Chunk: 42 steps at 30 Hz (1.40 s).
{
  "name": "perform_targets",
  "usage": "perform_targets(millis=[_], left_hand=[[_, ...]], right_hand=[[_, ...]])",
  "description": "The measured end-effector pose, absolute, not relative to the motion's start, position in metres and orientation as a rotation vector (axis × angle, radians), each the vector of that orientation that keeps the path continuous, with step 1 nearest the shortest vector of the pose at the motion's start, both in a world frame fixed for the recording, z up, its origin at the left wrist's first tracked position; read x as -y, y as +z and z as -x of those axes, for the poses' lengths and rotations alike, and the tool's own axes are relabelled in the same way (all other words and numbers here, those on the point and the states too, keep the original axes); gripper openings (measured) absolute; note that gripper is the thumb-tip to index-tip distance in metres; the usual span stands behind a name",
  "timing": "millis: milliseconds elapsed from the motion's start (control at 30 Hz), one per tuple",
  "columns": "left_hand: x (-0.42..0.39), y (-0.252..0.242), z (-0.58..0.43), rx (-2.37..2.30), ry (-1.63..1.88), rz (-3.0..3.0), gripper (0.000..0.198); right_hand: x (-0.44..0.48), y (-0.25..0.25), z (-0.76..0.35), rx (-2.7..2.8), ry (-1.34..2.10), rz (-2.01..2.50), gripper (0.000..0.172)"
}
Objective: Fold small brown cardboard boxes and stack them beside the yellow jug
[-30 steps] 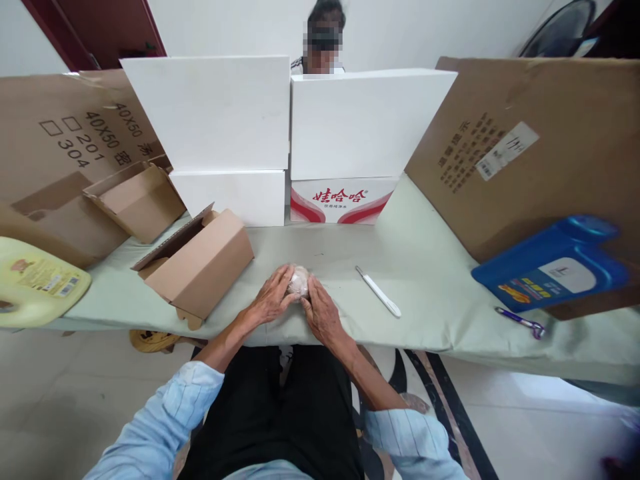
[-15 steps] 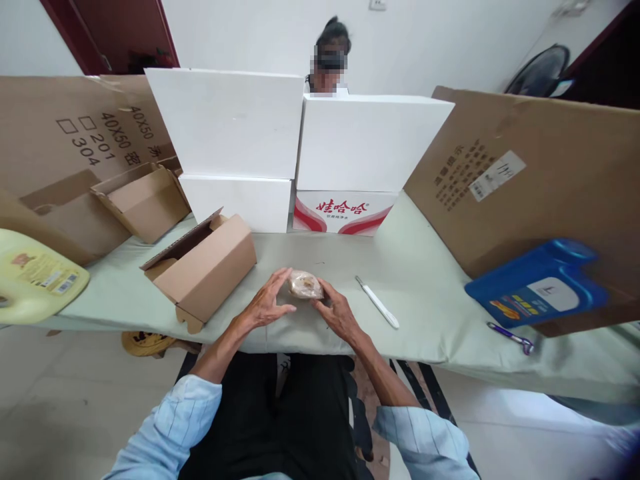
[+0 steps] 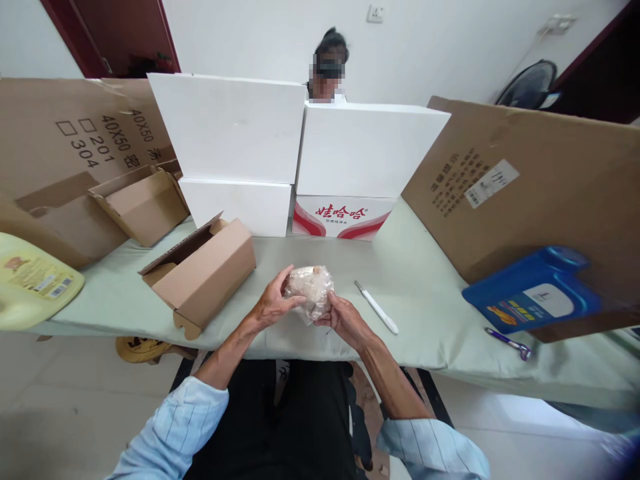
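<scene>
Both my hands are clamped on the bundle [image 3: 310,290], left hand [image 3: 274,305] and right hand [image 3: 345,319], over the bench [image 3: 430,293].

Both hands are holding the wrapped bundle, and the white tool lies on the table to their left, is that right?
Not quite: in the head view the white tool lies on the table to their right, not left. The left hand and right hand do both hold the wrapped bundle.
</scene>
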<state>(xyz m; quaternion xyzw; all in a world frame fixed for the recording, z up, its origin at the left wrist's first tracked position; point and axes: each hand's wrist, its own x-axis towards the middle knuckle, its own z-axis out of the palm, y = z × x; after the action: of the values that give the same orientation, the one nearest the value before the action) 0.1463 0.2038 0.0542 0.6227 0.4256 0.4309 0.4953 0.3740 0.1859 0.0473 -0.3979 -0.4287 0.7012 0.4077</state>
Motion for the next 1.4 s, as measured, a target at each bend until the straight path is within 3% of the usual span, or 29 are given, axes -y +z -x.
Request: perform_targets(millis=[333, 433, 533, 633, 767, 867, 967, 1067, 1133, 1233, 1300, 1400], left_hand=[[-0.199, 0.047, -0.160, -1.058, 1.009, -1.559, 0.092], [-0.206, 0.047, -0.145, -1.219, 1.037, -1.589, 0.093], [-0.203, 0.042, -0.132, -1.347, 1.103, -1.641, 0.087], [-0.187, 0.031, -0.125, -1.300, 1.079, -1.769, 0.074], [-0.153, 0.019, -0.123, -1.297, 1.067, -1.896, 0.065], [-0.122, 0.031, -0.120, -1.311, 1.078, -2.059, 0.069], [-0.095, 0.066, -0.105, -1.378, 1.237, -2.307, 0.078], [-0.077, 0.110, -0.066, -1.795, 1.691, -2.428, 0.091], [-0.074, 0.130, -0.028, -2.138, 1.869, -2.248, 0.109], [-0.091, 0.133, 0.024, -2.193, 1.682, -1.813, 0.139], [-0.110, 0.122, 0.043, -2.080, 1.557, -1.676, 0.137], [-0.128, 0.112, 0.051, -1.958, 1.528, -1.634, 0.126]], right_hand=[[-0.187, 0.043, -0.382, 1.209, 1.682, 1.008, 0.066], [-0.215, 0.052, -0.390, 1.453, 1.360, 1.061, 0.063], [-0.266, 0.064, -0.389, 1.726, 0.777, 1.190, 0.054], [-0.322, 0.067, -0.378, 1.883, 0.260, 1.321, 0.056], [-0.370, 0.053, -0.358, 1.928, 0.135, 1.402, 0.057], [-0.376, 0.038, -0.349, 1.975, 0.130, 1.410, 0.058], [-0.372, 0.029, -0.350, 1.973, 0.122, 1.407, 0.069], [-0.366, 0.035, -0.348, 1.951, 0.139, 1.307, 0.079], [-0.356, 0.050, -0.336, 1.946, 0.344, 1.170, 0.084], [-0.332, 0.077, -0.303, 1.909, 0.892, 0.981, 0.095], [-0.316, 0.092, -0.280, 1.907, 1.130, 0.885, 0.104], [-0.296, 0.104, -0.262, 1.941, 1.215, 0.842, 0.109]])
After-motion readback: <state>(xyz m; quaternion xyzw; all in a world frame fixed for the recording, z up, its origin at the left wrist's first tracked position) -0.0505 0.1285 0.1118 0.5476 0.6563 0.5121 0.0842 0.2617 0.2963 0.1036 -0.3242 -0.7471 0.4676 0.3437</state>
